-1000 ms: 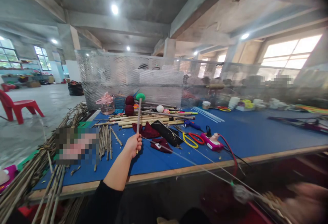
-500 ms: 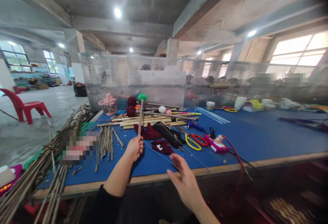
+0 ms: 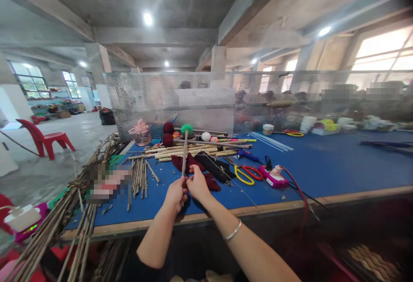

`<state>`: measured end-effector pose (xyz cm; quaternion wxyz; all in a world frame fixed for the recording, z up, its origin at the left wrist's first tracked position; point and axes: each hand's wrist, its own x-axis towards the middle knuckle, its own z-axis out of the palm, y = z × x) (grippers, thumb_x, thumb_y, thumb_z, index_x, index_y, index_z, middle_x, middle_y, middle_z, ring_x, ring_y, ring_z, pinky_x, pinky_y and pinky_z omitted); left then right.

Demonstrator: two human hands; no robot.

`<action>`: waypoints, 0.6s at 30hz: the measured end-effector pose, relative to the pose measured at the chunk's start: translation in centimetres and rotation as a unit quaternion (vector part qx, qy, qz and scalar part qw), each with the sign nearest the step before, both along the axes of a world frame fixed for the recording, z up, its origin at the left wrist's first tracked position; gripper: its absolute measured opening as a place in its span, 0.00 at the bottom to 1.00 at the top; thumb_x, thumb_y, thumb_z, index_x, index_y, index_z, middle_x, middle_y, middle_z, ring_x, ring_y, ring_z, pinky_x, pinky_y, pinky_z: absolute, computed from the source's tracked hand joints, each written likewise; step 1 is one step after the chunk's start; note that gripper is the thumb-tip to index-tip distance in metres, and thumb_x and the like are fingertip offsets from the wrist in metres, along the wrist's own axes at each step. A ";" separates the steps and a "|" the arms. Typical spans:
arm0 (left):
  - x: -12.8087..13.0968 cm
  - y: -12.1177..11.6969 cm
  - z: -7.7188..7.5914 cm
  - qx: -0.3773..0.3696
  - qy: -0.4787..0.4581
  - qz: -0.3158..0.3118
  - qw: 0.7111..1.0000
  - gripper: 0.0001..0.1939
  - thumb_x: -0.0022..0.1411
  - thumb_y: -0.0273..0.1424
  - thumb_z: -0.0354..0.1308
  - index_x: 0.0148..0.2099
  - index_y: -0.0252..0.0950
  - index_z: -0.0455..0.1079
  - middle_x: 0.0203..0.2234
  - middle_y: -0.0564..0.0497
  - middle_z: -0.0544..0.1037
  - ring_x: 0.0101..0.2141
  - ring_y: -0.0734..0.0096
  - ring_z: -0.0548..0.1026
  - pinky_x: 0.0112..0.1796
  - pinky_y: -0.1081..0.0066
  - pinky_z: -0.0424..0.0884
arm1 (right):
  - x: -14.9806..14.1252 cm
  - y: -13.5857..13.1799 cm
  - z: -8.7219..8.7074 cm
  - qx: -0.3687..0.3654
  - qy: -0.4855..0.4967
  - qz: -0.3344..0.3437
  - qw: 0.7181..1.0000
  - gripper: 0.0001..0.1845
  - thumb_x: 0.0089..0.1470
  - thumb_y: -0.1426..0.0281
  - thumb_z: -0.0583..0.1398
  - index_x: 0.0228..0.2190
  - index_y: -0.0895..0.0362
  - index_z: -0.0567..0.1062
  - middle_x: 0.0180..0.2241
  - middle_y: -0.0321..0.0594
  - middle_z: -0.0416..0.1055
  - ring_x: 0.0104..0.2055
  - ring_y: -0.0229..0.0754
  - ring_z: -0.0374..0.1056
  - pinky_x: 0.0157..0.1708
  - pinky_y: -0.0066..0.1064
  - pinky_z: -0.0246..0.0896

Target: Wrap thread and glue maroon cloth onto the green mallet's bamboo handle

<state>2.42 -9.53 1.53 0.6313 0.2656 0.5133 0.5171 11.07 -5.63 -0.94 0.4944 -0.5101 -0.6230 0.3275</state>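
Note:
My left hand (image 3: 176, 194) is closed round the lower part of a thin greyish stick (image 3: 185, 155). The stick stands up from the fist, with a fluffy green ball (image 3: 186, 128) at its top. My right hand (image 3: 198, 184), a bangle on its wrist, meets the left one and pinches the stick just above it; the fingertips are partly hidden. Just behind the hands lie dark red cloth pieces (image 3: 211, 182) and a black cloth (image 3: 214, 167). Two dark red balls (image 3: 168, 139) and a white ball (image 3: 205, 136) are farther back.
On the blue table (image 3: 309, 166) are scissors (image 3: 247, 176) with yellow and red handles, a blue glue gun (image 3: 248, 156), a purple power strip (image 3: 273, 178) with cords, and light sticks (image 3: 174, 154). Twig bundles (image 3: 82, 196) cover the left edge. A perforated metal screen (image 3: 171, 97) stands behind.
My right hand has come up and left from over the table's front edge, its spread fingers closing at the stick beside my left hand. The view has shifted slightly.

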 end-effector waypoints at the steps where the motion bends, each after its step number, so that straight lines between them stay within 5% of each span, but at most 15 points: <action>1: -0.1 0.0 -0.1 0.002 -0.028 0.003 1.000 0.11 0.61 0.35 0.47 0.36 0.32 0.66 0.10 0.60 0.58 0.07 0.87 0.51 0.10 0.84 0.42 | 0.1 0.0 0.0 0.009 0.000 -0.009 1.000 0.17 0.39 0.80 0.51 0.35 0.56 0.63 0.36 0.40 0.65 0.27 0.35 0.65 0.29 0.29 0.62; 4: -0.6 -0.4 -0.1 0.003 -0.117 0.008 0.993 0.09 0.62 0.33 0.47 0.36 0.31 0.64 0.15 0.57 0.64 0.08 0.90 0.52 0.10 0.86 0.42 | 0.2 -0.1 0.0 -0.019 0.022 0.032 0.999 0.09 0.41 0.80 0.49 0.26 0.56 0.63 0.26 0.35 0.66 0.24 0.35 0.66 0.26 0.27 0.61; 9: -1.2 -2.3 0.9 -0.032 -0.196 -0.019 0.980 0.10 0.64 0.31 0.44 0.34 0.32 0.62 0.18 0.57 0.62 0.09 0.94 0.50 0.10 0.89 0.42 | 0.4 -1.2 0.3 -0.021 0.061 0.113 0.992 0.04 0.45 0.70 0.55 0.27 0.56 0.64 0.24 0.33 0.67 0.22 0.35 0.66 0.24 0.25 0.60; 13: -1.5 -3.6 1.7 -0.057 -0.244 -0.036 0.968 0.16 0.65 0.36 0.39 0.32 0.32 0.61 0.19 0.55 0.62 0.10 0.94 0.51 0.10 0.90 0.43 | 0.6 -2.0 0.8 -0.064 0.038 0.189 0.979 0.15 0.42 0.58 0.60 0.23 0.59 0.69 0.22 0.35 0.68 0.22 0.35 0.64 0.23 0.25 0.58; 18: -1.9 -3.6 1.7 -0.063 -0.279 -0.037 0.957 0.25 0.62 0.48 0.35 0.30 0.32 0.60 0.19 0.52 0.65 0.10 0.92 0.52 0.09 0.89 0.43 | 1.0 -1.9 1.6 -0.082 0.055 0.233 0.968 0.20 0.39 0.55 0.62 0.25 0.61 0.73 0.23 0.36 0.71 0.23 0.34 0.64 0.26 0.25 0.59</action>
